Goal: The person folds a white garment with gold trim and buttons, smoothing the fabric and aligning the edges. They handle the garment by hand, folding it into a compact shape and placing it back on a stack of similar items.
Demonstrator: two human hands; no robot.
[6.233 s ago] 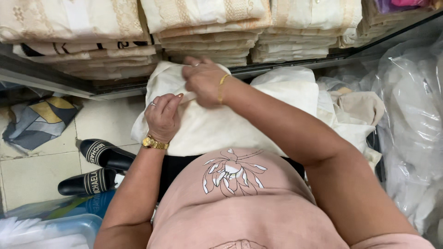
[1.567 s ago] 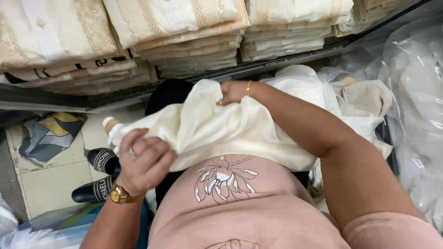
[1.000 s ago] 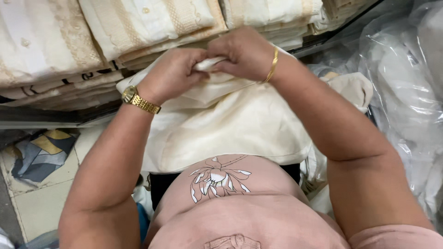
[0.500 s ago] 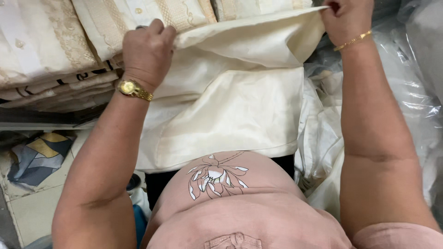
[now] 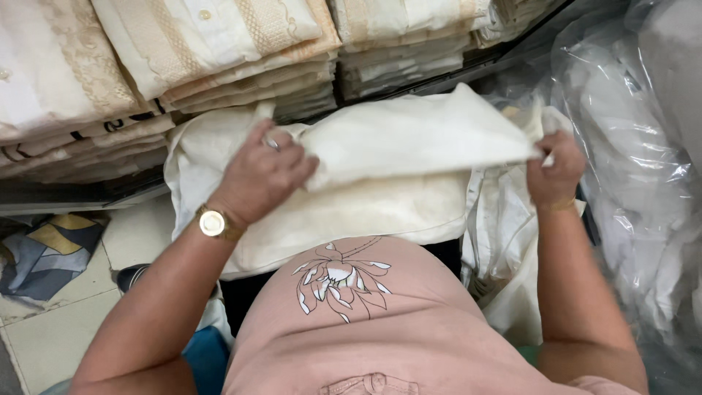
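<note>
A cream garment [image 5: 409,139] is stretched across my lap, folded over itself. My left hand [image 5: 262,172], with a ring and a gold watch on the wrist, grips the garment's left end. My right hand [image 5: 556,167], with a thin gold bracelet, pinches the right end of the same fold. More cream cloth [image 5: 351,219] lies beneath, over my pink top with a flower print.
Stacks of folded cream and beige shirts [image 5: 190,51] fill a shelf right ahead. Clear plastic bags [image 5: 643,161] pile up on the right. A tiled floor [image 5: 44,329], a patterned cloth [image 5: 44,249] and a dark sandal [image 5: 135,276] lie at the lower left.
Both hands have come down from the raised, spread position, lowering the garment's top edge onto my lap and folding it over. The left hand moved right, the right hand dropped lower.
</note>
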